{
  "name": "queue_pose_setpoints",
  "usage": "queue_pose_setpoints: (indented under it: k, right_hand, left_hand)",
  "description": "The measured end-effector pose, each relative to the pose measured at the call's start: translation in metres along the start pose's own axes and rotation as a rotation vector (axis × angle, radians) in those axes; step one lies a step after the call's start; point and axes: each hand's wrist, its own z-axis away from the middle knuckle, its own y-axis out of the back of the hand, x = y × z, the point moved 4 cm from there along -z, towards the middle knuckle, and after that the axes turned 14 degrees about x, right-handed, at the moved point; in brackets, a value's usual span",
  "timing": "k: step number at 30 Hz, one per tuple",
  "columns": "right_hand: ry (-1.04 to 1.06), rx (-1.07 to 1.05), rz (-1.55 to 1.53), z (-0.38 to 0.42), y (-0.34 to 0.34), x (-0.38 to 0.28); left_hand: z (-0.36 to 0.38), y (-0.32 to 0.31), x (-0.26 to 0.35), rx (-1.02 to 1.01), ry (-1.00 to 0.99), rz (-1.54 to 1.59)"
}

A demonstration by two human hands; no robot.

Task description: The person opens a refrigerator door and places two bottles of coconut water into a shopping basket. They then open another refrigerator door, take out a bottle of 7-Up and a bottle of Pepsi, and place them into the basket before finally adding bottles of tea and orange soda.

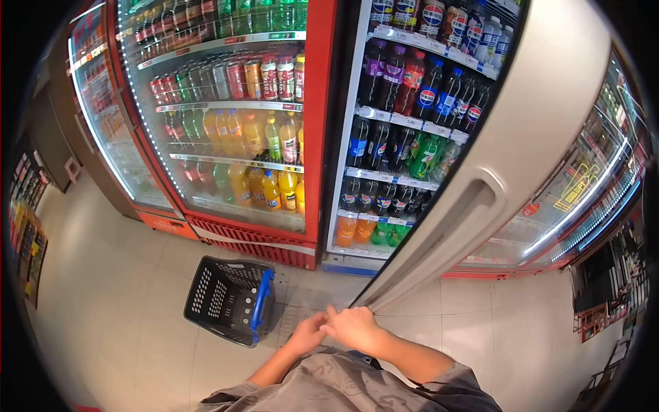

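My left hand (309, 333) and my right hand (355, 328) meet in front of my waist, their fingertips touching. The right fingers are curled in, and the left fingers are bent towards them. Whatever they may hold is hidden. Just beyond my hands is the lower end of a silver cooler door (446, 220), which stands open with a recessed handle (489, 189). Behind it, the drinks cooler (367, 259) shows shelves of cola bottles (427, 86), green soda bottles (427, 154) and orange soda bottles (347, 230). To the left on the floor stands a black shopping basket (216, 299) with a blue handle (261, 305).
A red-framed drinks fridge (314, 137) with closed glass stands left of the open cooler. Another lit fridge (103, 117) is farther left. More glass-fronted coolers (549, 213) line the right side. Stocked racks (27, 254) stand at the far left, and pale floor tiles (117, 295) run between.
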Motion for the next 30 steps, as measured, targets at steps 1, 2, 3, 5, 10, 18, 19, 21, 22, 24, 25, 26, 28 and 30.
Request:
queue_pose_setpoints:
  k: [1,2,3,5,10,18,19,21,22,24,25,26,28,30]
  right_hand:
    - [-0.027,0.015,-0.047,0.004,0.005,-0.002]
    - [-0.041,0.035,-0.08,0.007,0.011,-0.006]
    - [-0.058,0.058,-0.111,0.006,0.019,-0.011]
    - [-0.102,0.177,-0.178,-0.001,0.025,-0.012]
    - [-0.351,0.504,-0.063,-0.021,-0.004,0.019]
    - [-0.649,0.578,0.143,-0.025,-0.005,0.023]
    - [-0.673,0.568,0.142,-0.023,-0.006,0.024]
    - [-0.704,0.547,0.138,-0.018,-0.008,0.026]
    - [-0.721,0.548,0.135,-0.017,-0.007,0.027]
    - [-0.751,0.557,0.125,-0.011,-0.005,0.028]
    - [-0.764,0.561,0.115,-0.007,-0.003,0.028]
    - [-0.777,0.565,0.103,-0.002,-0.001,0.029]
    - [-0.803,0.584,0.116,0.009,0.0,0.03]
    - [-0.84,0.569,0.118,0.023,-0.006,0.035]
  left_hand:
    - [-0.002,-0.002,-0.003,-0.006,-0.053,0.072]
    - [-0.005,-0.005,-0.009,-0.064,-0.039,0.048]
    - [-0.011,-0.004,-0.009,-0.124,-0.029,0.023]
    - [-0.028,-0.007,-0.005,-0.233,-0.118,0.014]
    - [-0.059,-0.014,0.005,-0.494,-0.173,-0.114]
    - [-0.088,-0.017,-0.019,-0.635,-0.107,0.092]
    - [-0.09,-0.018,-0.021,-0.649,-0.098,0.141]
    - [-0.091,-0.01,-0.01,-0.673,-0.032,0.098]
    - [-0.094,-0.006,-0.001,-0.678,-0.004,0.076]
    - [-0.101,-0.008,-0.012,-0.667,-0.002,0.075]
    - [-0.104,-0.008,-0.016,-0.662,-0.001,0.072]
    - [-0.106,-0.008,-0.019,-0.653,0.007,0.1]
    - [-0.109,-0.006,-0.017,-0.638,0.024,0.151]
    - [-0.11,-0.008,-0.02,-0.635,0.024,0.155]
